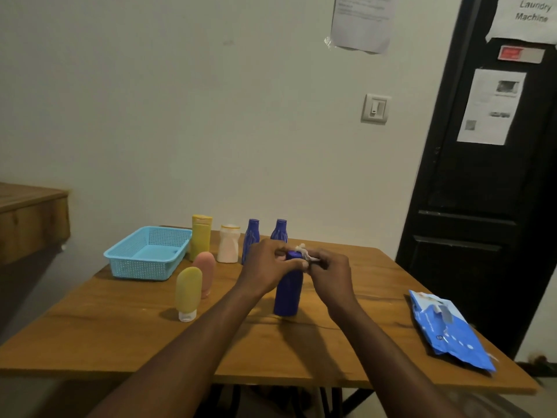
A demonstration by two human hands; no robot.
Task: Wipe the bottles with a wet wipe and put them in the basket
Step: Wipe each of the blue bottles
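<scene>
On the wooden table [120, 342], left hand [268, 263] grips the blue bottle [289, 294]; right hand [331, 273] pinches the wipe [303, 250].

Basket [147, 253] sits far left on the table [90, 342]. Bottle row [228, 245] stands immediately right of it. Wipe pack [452, 330] lies at the near right.

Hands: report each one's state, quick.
Left hand: grips the upright dark-blue plastic bottle near its cap.
Right hand: pinches the crumpled white wet wipe at the cap.

A pale wall [180, 101] holds a light switch [375, 109] and a paper [360, 22]. A black door [470, 191] (signs [491, 107] stuck on it) stands right of the wooden counter [120, 327].
</scene>
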